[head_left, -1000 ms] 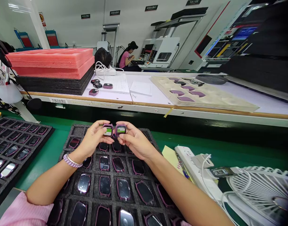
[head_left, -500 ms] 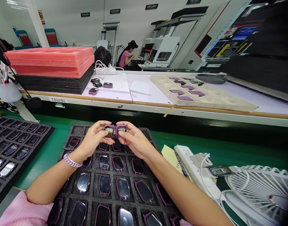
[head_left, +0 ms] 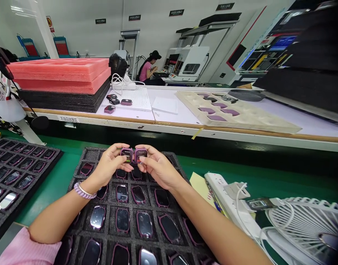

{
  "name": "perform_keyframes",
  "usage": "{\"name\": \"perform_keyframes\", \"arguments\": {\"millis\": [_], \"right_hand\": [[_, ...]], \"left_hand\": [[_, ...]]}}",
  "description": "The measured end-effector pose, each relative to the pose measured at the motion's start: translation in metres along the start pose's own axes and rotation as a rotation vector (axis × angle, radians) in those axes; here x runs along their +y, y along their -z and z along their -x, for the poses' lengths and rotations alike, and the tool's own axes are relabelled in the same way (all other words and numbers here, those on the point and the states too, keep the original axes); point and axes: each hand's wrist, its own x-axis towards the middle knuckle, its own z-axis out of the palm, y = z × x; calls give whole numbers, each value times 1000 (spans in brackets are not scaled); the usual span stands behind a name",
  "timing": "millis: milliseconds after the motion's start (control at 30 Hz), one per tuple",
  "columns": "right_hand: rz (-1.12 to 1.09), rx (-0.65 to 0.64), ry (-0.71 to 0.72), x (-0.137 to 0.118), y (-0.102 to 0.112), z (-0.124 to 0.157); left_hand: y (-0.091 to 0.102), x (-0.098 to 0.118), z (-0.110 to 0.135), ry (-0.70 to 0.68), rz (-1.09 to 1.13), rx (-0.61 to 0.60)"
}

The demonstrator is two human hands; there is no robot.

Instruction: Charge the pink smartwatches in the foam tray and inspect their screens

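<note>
My left hand [head_left: 113,162] is closed on a purple smartwatch case [head_left: 126,152] with a lit screen, its thumb resting on the glass. A second purple smartwatch case [head_left: 141,151], also lit, is gripped in my right hand [head_left: 155,164], the thumb on its lower screen. The two watches are held side by side, nearly touching, their screens facing me. Beneath them lies a black foam tray [head_left: 130,204] whose compartments hold several purple watch cases with dark screens, such as the watch case [head_left: 144,223]. My forearms hide parts of the tray.
Another foam tray of watches [head_left: 49,176] lies left. Right are a power strip [head_left: 217,180], cables and a white fan [head_left: 309,221]. On the shelf sit pink foam [head_left: 61,70], several watches [head_left: 109,109] and a beige tray [head_left: 254,119]. A person [head_left: 148,70] sits beyond.
The screens of both held watches have changed from mostly green and white to mostly dark with small coloured areas. Both hands keep their hold in nearly the same place. The view has tilted slightly.
</note>
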Motion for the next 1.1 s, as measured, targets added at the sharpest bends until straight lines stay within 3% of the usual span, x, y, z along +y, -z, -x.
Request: {"name": "perform_keyframes", "arguments": {"millis": [667,900,1000,1100], "right_hand": [[11,5,-28,-4,-5,4],[-48,0,4,-7,-3,2],[-10,-40,66,-22,-10,12],[193,-79,231,-44,-27,47]], "left_hand": [[-2,2,3,-2,-19,55],[-4,8,5,-97,-66,60],[-16,29,31,-153,-11,-34],[-29,51,72,-119,55,-349]]}}
